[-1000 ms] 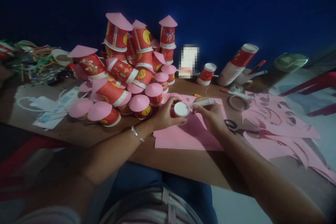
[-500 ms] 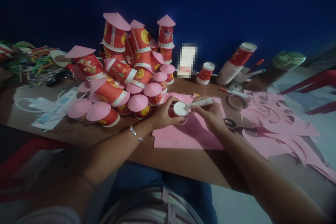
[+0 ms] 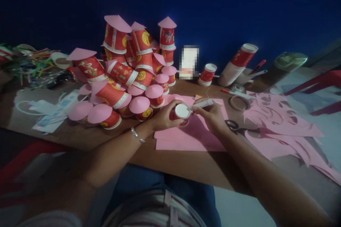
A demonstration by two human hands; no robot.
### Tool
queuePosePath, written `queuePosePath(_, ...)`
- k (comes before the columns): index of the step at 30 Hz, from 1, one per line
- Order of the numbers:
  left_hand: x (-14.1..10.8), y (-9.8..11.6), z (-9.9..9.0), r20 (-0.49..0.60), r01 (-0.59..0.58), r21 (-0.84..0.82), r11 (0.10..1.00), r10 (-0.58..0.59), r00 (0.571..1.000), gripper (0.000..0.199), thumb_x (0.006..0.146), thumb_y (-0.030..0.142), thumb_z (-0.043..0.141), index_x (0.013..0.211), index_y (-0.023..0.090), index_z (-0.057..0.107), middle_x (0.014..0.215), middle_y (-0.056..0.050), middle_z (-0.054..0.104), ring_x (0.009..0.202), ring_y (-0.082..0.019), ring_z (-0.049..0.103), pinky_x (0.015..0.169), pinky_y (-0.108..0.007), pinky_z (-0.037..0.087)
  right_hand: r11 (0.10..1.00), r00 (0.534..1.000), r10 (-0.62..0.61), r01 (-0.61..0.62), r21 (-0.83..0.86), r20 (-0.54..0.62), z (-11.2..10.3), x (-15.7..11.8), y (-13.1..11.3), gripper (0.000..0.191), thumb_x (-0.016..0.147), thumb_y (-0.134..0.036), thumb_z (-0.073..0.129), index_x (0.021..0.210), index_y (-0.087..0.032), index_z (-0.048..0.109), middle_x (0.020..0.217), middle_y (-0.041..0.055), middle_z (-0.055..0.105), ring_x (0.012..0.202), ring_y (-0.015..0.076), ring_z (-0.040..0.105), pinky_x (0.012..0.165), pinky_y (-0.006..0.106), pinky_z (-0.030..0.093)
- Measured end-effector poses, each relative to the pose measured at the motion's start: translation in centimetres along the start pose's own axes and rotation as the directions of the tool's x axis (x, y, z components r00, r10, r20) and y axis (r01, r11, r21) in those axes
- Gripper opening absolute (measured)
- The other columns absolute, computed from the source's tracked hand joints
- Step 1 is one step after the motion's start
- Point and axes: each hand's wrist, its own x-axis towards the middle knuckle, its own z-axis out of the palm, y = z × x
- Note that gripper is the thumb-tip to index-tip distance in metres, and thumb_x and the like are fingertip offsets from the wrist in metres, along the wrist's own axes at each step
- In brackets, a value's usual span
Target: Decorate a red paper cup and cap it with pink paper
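My left hand (image 3: 167, 116) is wrapped round a small red paper cup (image 3: 182, 112), its round white end facing up. In my right hand (image 3: 210, 113) is a white squeeze tube of glue (image 3: 204, 104), pinched between thumb and fingers. The tube's narrow tip is at the right edge of the cup's white end; whether it touches is too blurred to tell. Under both hands lie pink paper sheets (image 3: 191, 138). To the left, several red paper cups with pink paper cone tops (image 3: 140, 105) are piled and stacked.
Black-handled scissors (image 3: 232, 125), a tape roll (image 3: 239, 103) and pink paper offcuts (image 3: 282, 124) lie to the right. Behind stand a red cup (image 3: 207, 74), a leaning cup stack (image 3: 238, 64) and a blurred-out upright phone-like object (image 3: 189, 62). A white power strip (image 3: 57, 110) is at left.
The tube's tip has moved from over the cup's white end to its right edge. My left hand keeps its hold on the cup. The view has shifted slightly.
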Motion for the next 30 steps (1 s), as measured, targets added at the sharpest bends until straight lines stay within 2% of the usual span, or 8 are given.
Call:
queuePosePath(3,-0.1,-0.3,0.2,0.011,0.021,-0.032,0.999,-0.021,1.000,0.060,0.073,0.028,0.085,0.125,0.020,0.056,0.128,-0.011,0.064,0.120,-0.028,0.063,0.105,-0.044,0.051,0.999,1.000,0.005,-0.004,0.031,-0.026,0.0,0.0,0.2,0.025,0.073,-0.034,0.090,0.078,-0.020,0.071,0.071,-0.0007,0.068,0.064,0.0147,0.062,0.064,0.030,0.051)
queuePosePath(6,-0.1,-1.1,0.6,-0.047,0.006,-0.061,0.998,-0.009,0.999,0.072,0.064,0.033,0.092,0.124,0.020,0.055,0.128,-0.012,0.061,0.121,-0.029,0.062,0.105,-0.045,0.050,0.998,0.998,-0.001,0.004,0.055,-0.056,0.0,0.0,0.2,0.027,0.072,-0.035,0.091,0.080,-0.020,0.070,0.073,-0.0012,0.067,0.064,0.0141,0.061,0.063,0.030,0.051)
queuePosePath(11,-0.2,-2.1,1.2,-0.145,0.061,-0.070,0.996,-0.070,0.987,0.070,0.063,0.033,0.092,0.118,0.021,0.052,0.121,-0.009,0.061,0.110,-0.025,0.063,0.098,-0.041,0.052,0.999,0.998,-0.016,0.019,0.033,-0.061,0.0,-0.2,0.2,0.029,0.072,-0.037,0.091,0.082,-0.021,0.068,0.076,-0.0002,0.068,0.065,0.0153,0.063,0.064,0.032,0.053)
queuePosePath(21,0.0,-0.1,0.4,-0.045,0.048,-0.021,0.999,-0.049,0.998,0.056,0.071,0.030,0.087,0.117,0.019,0.059,0.119,-0.010,0.067,0.111,-0.026,0.066,0.099,-0.043,0.053,0.998,1.000,-0.020,0.020,-0.053,-0.016,0.1,-0.3,-0.9,0.034,0.073,-0.048,0.089,0.080,-0.021,0.069,0.072,0.0003,0.068,0.065,0.0166,0.062,0.064,0.033,0.052)
queuePosePath(30,-0.1,0.0,0.1,-0.004,0.082,-0.032,0.996,-0.082,0.997,0.057,0.072,0.029,0.087,0.121,0.018,0.060,0.123,-0.012,0.069,0.113,-0.027,0.068,0.101,-0.045,0.054,0.999,1.000,0.006,-0.005,-0.049,0.021,-0.1,-0.1,-1.1,0.030,0.074,-0.044,0.089,0.078,-0.020,0.070,0.071,0.0003,0.067,0.067,0.0162,0.062,0.065,0.031,0.050)
